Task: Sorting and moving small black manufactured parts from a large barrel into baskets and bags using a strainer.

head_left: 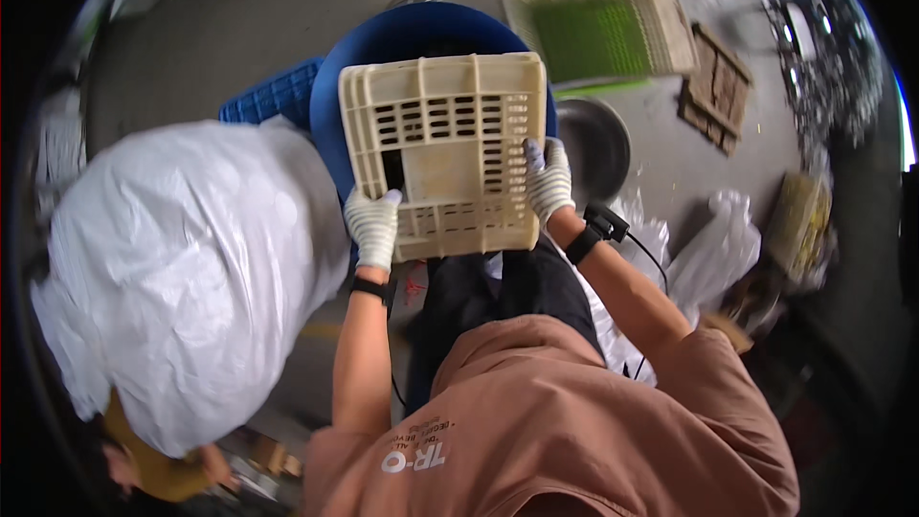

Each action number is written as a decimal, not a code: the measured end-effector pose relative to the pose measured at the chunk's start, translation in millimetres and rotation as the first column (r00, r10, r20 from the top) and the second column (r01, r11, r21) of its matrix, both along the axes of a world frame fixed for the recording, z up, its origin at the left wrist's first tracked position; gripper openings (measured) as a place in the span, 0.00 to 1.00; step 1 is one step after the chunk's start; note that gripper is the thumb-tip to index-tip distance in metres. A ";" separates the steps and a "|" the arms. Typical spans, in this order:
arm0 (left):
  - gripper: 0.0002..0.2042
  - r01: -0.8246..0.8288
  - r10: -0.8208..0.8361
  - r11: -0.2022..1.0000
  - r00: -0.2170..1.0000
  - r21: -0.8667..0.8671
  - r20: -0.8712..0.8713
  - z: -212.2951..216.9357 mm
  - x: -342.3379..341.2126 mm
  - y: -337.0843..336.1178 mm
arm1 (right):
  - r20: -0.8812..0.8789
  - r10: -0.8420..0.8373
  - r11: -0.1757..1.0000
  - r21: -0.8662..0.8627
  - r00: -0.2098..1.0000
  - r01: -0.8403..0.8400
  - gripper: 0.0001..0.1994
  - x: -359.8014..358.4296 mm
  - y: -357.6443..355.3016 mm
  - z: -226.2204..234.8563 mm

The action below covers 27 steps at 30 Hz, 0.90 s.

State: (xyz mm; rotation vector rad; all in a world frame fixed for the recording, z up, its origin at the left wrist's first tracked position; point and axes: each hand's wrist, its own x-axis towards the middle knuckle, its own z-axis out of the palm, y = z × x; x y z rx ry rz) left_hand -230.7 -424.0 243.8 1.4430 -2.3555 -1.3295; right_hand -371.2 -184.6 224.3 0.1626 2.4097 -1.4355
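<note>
A cream plastic crate (442, 187) with slotted walls is held in front of me between both hands. Its slotted face is turned toward me, and whatever it may contain is hidden. My left hand (373, 228), in a striped white glove, grips the crate's lower left side with the thumb on the face. On its right side, my right hand (549, 182), gloved the same way, is closed on the edge. Behind and beneath the crate stands a large round blue tub (431, 21); the crate covers most of its opening.
A big white sack (191, 249) bulges at my left, near a blue crate (271, 94). On the right are a dark basin (613, 148), a cream crate (678, 38) with green mesh inside, a wooden frame (720, 86) and plastic bags (718, 244). Another person (168, 464) is at lower left.
</note>
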 end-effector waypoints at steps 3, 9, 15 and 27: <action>0.16 0.184 -0.119 0.960 0.951 -0.211 0.286 39.7 -5.9 -19.7 | 0.404 -0.178 0.941 -0.196 0.897 0.275 0.16 52.1 6.0 72.6; 0.16 0.537 -0.421 0.811 0.810 -0.230 0.407 14.8 -56.6 -37.9 | 0.456 -0.277 0.937 -0.067 0.846 0.343 0.18 158.5 3.3 19.1; 0.16 0.545 -0.445 0.815 0.808 -0.199 0.387 -67.7 -62.8 -42.1 | 0.352 -0.359 0.920 -0.022 0.865 0.391 0.17 162.7 -18.2 -71.9; 0.18 0.309 -0.307 0.951 0.936 0.017 0.173 -59.6 -43.3 -24.2 | 0.404 -0.057 0.997 0.063 0.913 0.035 0.18 63.5 37.3 -62.3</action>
